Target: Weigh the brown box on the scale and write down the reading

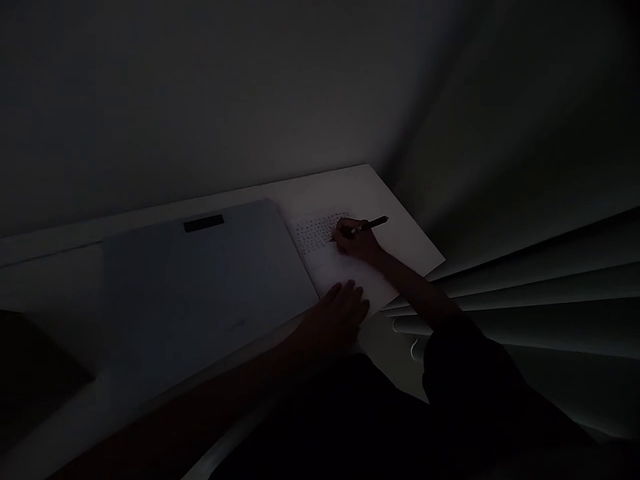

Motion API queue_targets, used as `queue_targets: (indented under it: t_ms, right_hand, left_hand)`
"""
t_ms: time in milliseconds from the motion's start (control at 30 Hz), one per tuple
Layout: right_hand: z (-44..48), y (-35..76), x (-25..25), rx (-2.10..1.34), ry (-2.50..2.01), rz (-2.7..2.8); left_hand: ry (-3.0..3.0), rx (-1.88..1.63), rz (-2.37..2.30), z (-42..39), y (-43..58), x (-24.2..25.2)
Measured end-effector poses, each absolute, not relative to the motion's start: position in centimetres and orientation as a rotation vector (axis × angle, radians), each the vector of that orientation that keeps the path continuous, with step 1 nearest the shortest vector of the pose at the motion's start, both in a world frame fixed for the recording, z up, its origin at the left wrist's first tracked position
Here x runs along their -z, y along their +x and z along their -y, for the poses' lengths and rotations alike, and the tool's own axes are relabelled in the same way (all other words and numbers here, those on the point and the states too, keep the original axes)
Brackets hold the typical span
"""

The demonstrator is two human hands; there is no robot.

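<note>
The white table (400, 230) carries a broad grey panel (200, 287), and just beside that lies my paper (326, 268). It looks thin, light and easily creased, best pressed flat near its edge. My left hand (345, 305) rests there, fingers slightly parted, gripping nothing that I can see. My right hand (358, 243) is curled closed around a dark pen (376, 223), probably light, stiff and smooth, best pinched near the tip. I can read nothing on the panel's dark strip (204, 223), nor the paper's rows of tiny marks (316, 232).
</note>
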State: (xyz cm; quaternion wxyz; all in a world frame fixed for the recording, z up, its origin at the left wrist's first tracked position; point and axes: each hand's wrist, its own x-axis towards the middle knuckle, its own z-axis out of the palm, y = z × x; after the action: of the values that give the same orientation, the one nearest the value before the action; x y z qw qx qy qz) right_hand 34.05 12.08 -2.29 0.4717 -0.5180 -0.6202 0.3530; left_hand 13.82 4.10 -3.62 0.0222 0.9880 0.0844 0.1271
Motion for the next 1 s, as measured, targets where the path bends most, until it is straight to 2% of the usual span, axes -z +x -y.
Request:
queue_targets:
  t_ms: [233, 1000]
  right_hand:
    - [-12.42, 33.66, 2.05, -0.792, -1.429, 1.638]
    - [-12.54, 33.76, 2.25, -0.783, -1.364, 1.724]
  left_hand:
    - [3.073, -0.31, -0.25, -3.98, 13.89, 3.27]
    - [3.085, -0.279, -0.277, -3.88, 13.67, 3.37]
